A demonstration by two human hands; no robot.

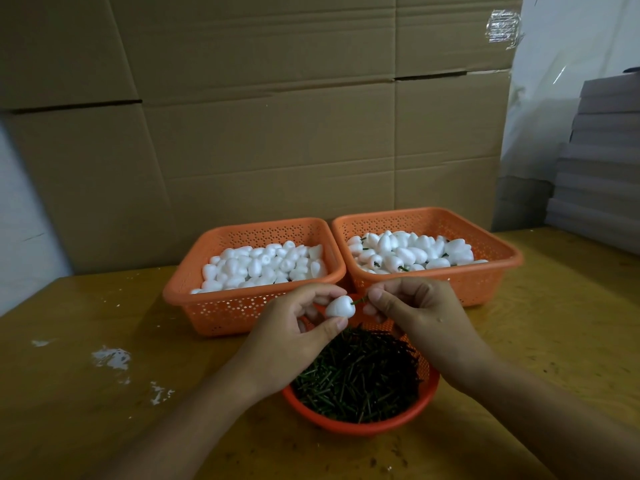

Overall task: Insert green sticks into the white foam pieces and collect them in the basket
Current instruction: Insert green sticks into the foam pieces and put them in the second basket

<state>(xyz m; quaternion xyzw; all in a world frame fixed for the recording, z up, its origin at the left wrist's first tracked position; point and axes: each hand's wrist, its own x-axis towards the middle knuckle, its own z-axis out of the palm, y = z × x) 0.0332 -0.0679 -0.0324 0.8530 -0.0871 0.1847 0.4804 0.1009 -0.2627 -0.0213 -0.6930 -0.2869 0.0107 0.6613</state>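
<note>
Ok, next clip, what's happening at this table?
A person is fitting a green stick into a white foam piece. The left hand pinches the foam piece while the right hand pinches the stick, whose tip meets the foam. Below the hands sits a round orange basket of loose sticks. Behind, the left orange basket holds plain foam pieces; the right orange basket holds pieces with sticks already in.

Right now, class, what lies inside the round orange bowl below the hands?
The round bowl holds loose green sticks. Both wrists cover its far part, and the sticks hide its bottom.
</note>
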